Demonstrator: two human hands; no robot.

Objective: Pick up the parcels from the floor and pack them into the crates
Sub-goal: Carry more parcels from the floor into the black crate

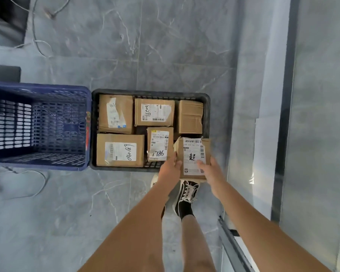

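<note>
Two crates stand side by side on the grey tiled floor (165, 46), touching; the blue crate (67, 91) on the left holds nothing that shows, and the black crate (206, 99) on the right holds five cardboard parcels. Along the far wall of the black crate lie three: one with a torn label (115, 113), one with a wide white label (154, 112), and one plain brown parcel (190, 117); nearer the person lie two more, a broad parcel (120, 150) marked with handwritten digits and a narrow parcel (159, 143) also marked by hand. A sixth parcel (192, 154) is held over the near right corner of the black crate, label up; the left hand (170, 167) grips its left edge with curled fingers, and the right hand (211, 169) grips its right side, thumb on the label. Both arms are bare. Below the held parcel one black shoe (186, 195) with white laces shows clearly; the white toe of a second shoe (155, 179) peeks out beside the left wrist. Thin cables (37, 36) trail over the floor at the left.
</note>
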